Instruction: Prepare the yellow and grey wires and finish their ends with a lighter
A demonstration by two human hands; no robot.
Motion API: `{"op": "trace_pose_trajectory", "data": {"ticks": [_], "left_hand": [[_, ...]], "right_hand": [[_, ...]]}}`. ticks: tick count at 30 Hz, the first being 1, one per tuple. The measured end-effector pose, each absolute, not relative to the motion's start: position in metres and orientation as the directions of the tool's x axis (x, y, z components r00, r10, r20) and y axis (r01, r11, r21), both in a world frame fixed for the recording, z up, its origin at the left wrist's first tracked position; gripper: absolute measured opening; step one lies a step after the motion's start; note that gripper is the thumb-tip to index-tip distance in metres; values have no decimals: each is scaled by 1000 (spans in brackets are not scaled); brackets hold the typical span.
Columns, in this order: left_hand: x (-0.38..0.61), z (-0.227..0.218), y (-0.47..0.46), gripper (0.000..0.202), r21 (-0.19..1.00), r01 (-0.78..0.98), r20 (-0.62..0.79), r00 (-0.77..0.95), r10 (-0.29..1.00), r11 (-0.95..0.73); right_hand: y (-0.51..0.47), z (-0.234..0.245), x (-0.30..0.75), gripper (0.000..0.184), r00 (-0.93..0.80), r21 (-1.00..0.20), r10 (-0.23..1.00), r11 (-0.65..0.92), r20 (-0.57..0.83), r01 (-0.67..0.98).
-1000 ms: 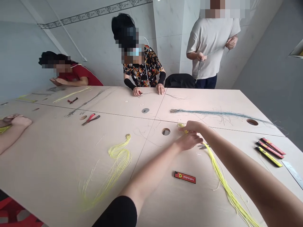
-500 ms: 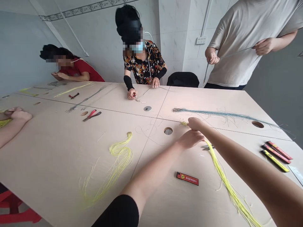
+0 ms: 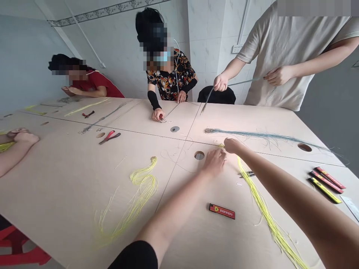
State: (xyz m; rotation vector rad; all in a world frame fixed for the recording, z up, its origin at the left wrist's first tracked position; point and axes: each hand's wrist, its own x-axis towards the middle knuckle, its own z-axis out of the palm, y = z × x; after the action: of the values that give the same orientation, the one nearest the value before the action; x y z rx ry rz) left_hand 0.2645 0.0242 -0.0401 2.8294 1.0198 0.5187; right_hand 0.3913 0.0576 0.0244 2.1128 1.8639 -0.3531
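My right hand [image 3: 232,145] is closed on the far end of a long bundle of yellow wires [image 3: 259,201] that trails back along the table toward me. My left hand [image 3: 214,161] rests just left of it with fingers stretched out on the table, next to a round hole [image 3: 199,155]. A second loose bundle of yellow wires [image 3: 140,190] lies further left. A small dark tool [image 3: 246,174] sits beside the held bundle.
A grey-blue wire bundle [image 3: 260,135] lies beyond my hands. A red-black flat case [image 3: 221,211] is close to me; several similar cases [image 3: 325,181] at right. Red-handled pliers [image 3: 109,136] at left. Three people work around the table; another arm [image 3: 17,149] rests at left.
My left hand let go near the bundle end and moved left, fingers now spread on the table. The standing person came closer, stretching a wire over the table.
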Motion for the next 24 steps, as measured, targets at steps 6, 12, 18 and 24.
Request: {"op": "trace_pose_trajectory", "data": {"ticks": [6,12,18,24], "left_hand": [[266,-56,17,57,97,780,216,590,778,-618],[262,-62,16,59,99,735,199,646,737,-671],[261,-61,15,61,91,713,170,676,717,-695],[260,-58,12,60,79,714,114,687,718,-696]], "right_hand": [[59,18,392,32,100,17,929,-100,-358,995],[59,8,390,54,87,-25,944,-100,-318,995],[62,18,393,48,8,-67,967,-26,-256,997],[79,31,412,38,-14,-38,976,5,-217,999]]}}
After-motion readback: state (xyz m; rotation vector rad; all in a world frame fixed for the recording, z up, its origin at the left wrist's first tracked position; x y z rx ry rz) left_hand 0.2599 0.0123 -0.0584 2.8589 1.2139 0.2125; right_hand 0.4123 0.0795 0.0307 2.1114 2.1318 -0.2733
